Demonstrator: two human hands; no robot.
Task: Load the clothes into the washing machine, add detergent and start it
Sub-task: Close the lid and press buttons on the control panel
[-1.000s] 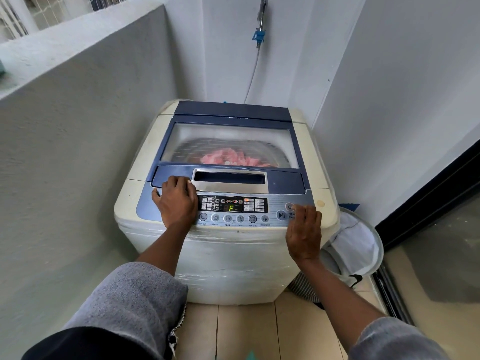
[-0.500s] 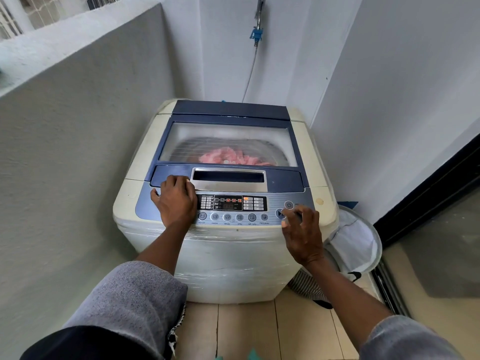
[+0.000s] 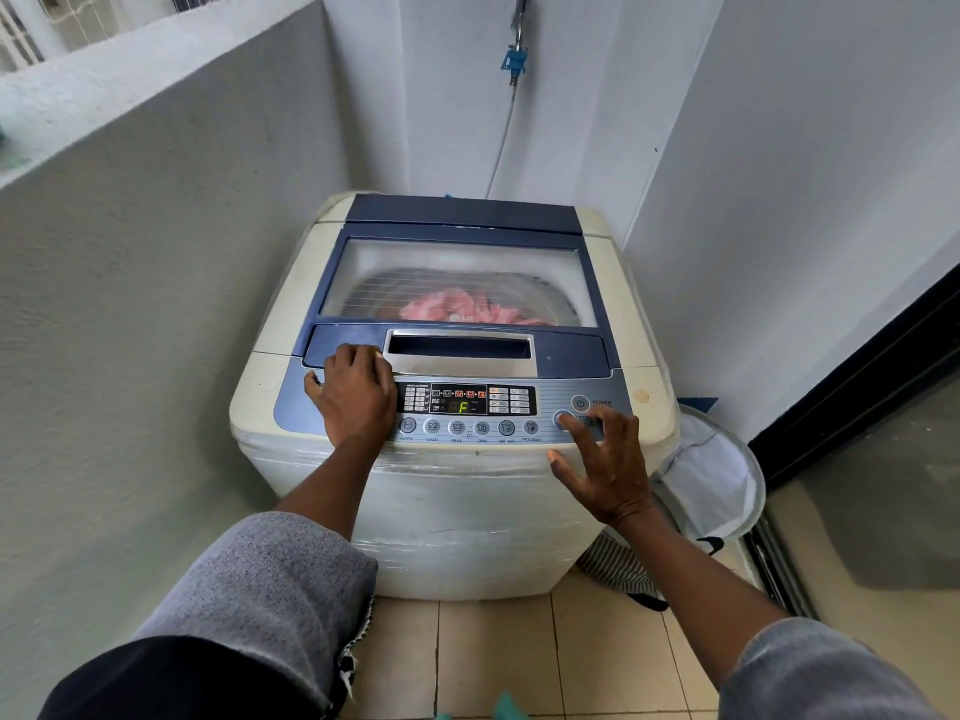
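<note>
A cream top-loading washing machine (image 3: 457,517) with a blue lid stands in the corner. Its lid (image 3: 457,272) is closed, and pink clothes (image 3: 457,306) show through the glass. The control panel (image 3: 467,400) is lit and its display reads "F". My left hand (image 3: 353,394) rests flat on the left end of the panel, fingers curled at the lid's front edge. My right hand (image 3: 605,467) hovers at the right end with fingers spread, the index fingertip on the start/pause button (image 3: 561,419). Neither hand holds anything.
A white mesh laundry basket (image 3: 711,470) stands on the floor to the right of the machine, with a striped cloth (image 3: 615,566) under it. Grey walls close in on the left and right. A tap and hose (image 3: 514,59) hang on the back wall. A dark door frame (image 3: 857,376) runs along the right.
My right hand has drawn back from lying flat on the panel's right end and spread its fingers, the index finger now on the start/pause button. My left hand stays put.
</note>
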